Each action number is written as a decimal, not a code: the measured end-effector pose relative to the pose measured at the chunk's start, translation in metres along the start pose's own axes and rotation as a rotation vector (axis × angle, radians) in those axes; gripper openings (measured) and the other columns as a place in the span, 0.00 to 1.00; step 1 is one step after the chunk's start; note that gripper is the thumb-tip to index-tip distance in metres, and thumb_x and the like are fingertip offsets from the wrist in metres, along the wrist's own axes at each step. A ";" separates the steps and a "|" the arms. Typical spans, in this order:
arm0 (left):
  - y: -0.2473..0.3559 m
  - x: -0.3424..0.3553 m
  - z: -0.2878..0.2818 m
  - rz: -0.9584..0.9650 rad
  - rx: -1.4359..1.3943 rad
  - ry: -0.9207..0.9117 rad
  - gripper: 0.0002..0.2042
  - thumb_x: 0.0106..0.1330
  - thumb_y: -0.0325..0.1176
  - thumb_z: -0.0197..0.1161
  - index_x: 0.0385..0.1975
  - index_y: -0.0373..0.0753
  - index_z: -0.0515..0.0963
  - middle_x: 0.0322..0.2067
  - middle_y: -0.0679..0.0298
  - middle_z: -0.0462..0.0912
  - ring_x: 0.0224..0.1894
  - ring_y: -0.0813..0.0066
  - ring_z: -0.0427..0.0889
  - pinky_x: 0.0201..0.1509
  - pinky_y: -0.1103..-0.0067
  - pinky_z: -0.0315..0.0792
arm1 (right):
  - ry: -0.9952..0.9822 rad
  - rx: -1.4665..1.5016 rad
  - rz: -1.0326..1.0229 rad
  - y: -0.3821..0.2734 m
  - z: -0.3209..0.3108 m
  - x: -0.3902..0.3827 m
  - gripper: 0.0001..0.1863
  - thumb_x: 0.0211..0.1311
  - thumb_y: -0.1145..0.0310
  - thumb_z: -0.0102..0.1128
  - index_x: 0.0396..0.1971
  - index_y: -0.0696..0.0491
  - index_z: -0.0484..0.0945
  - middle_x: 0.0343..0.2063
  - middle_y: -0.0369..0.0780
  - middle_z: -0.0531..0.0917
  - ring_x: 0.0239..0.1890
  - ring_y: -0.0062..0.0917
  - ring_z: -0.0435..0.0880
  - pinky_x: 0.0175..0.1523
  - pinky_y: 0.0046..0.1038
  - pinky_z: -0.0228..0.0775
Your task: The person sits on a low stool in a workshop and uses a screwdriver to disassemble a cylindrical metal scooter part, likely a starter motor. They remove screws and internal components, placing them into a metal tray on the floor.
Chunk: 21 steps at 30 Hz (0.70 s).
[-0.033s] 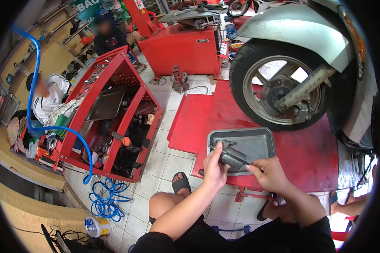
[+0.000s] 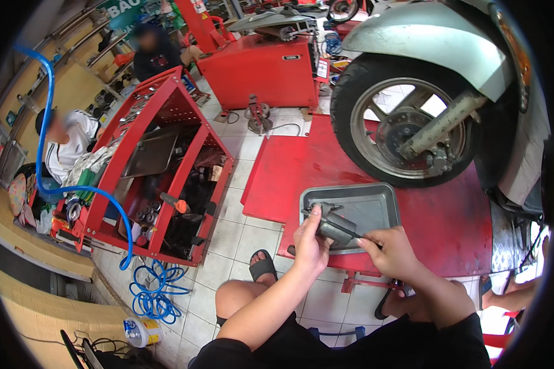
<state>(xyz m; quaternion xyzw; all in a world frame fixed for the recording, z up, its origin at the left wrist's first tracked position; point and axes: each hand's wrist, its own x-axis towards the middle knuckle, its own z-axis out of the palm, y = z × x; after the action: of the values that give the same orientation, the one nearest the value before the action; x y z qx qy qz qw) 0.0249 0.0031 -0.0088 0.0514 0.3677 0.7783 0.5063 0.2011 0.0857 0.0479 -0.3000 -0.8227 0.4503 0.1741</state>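
Note:
My left hand (image 2: 313,245) is closed around a grey cylindrical metal part (image 2: 340,228) with a bracketed end, looking like a small motor. It is held tilted over a grey metal tray (image 2: 378,206). In my right hand (image 2: 389,251), a thin dark rod-like tool (image 2: 354,234) is pinched between thumb and fingers. The tool lies against the cylinder's side; its exact kind is not clear. The tray rests on a red lift platform (image 2: 440,240), in front of a scooter's front wheel (image 2: 406,123).
On the left stands a red tool cart (image 2: 157,209) with tools on its shelves. A blue air hose (image 2: 157,295) lies coiled on the tiles beside a white bucket (image 2: 143,332). Behind is a red machine (image 2: 258,74). Two people (image 2: 71,141) are at the far left.
The whole view has shifted slightly. My hands keep the same hold on the metal part and the thin tool.

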 end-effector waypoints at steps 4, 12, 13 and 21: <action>0.003 -0.002 0.003 -0.015 0.022 0.004 0.22 0.71 0.51 0.61 0.51 0.38 0.74 0.44 0.59 0.82 0.50 0.62 0.82 0.57 0.65 0.76 | 0.005 -0.079 -0.066 -0.006 -0.005 0.002 0.13 0.65 0.66 0.63 0.26 0.60 0.82 0.15 0.50 0.75 0.17 0.46 0.74 0.26 0.38 0.65; 0.002 0.001 0.004 -0.025 -0.069 0.024 0.19 0.72 0.46 0.62 0.47 0.34 0.76 0.42 0.58 0.83 0.46 0.62 0.85 0.50 0.68 0.82 | 0.026 -0.084 -0.086 -0.003 -0.005 0.002 0.12 0.64 0.66 0.63 0.27 0.59 0.84 0.16 0.50 0.77 0.19 0.46 0.77 0.27 0.38 0.67; 0.001 0.000 0.006 -0.033 -0.077 0.038 0.19 0.71 0.46 0.62 0.47 0.34 0.76 0.42 0.58 0.83 0.46 0.62 0.85 0.50 0.67 0.82 | 0.038 -0.094 -0.097 0.000 -0.005 0.001 0.12 0.64 0.66 0.64 0.27 0.59 0.84 0.16 0.50 0.77 0.19 0.46 0.77 0.27 0.39 0.68; 0.010 0.012 -0.004 -0.093 -0.072 0.043 0.19 0.70 0.50 0.62 0.47 0.40 0.77 0.43 0.58 0.84 0.48 0.64 0.83 0.55 0.64 0.78 | 0.103 -0.192 -0.163 0.006 -0.015 0.009 0.10 0.62 0.67 0.66 0.27 0.59 0.84 0.18 0.50 0.80 0.20 0.45 0.79 0.28 0.38 0.70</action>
<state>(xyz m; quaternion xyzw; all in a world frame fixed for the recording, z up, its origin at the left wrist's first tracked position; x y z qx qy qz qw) 0.0100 0.0091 -0.0093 -0.0008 0.3523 0.7678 0.5352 0.2048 0.1036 0.0506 -0.2702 -0.8737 0.3378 0.2227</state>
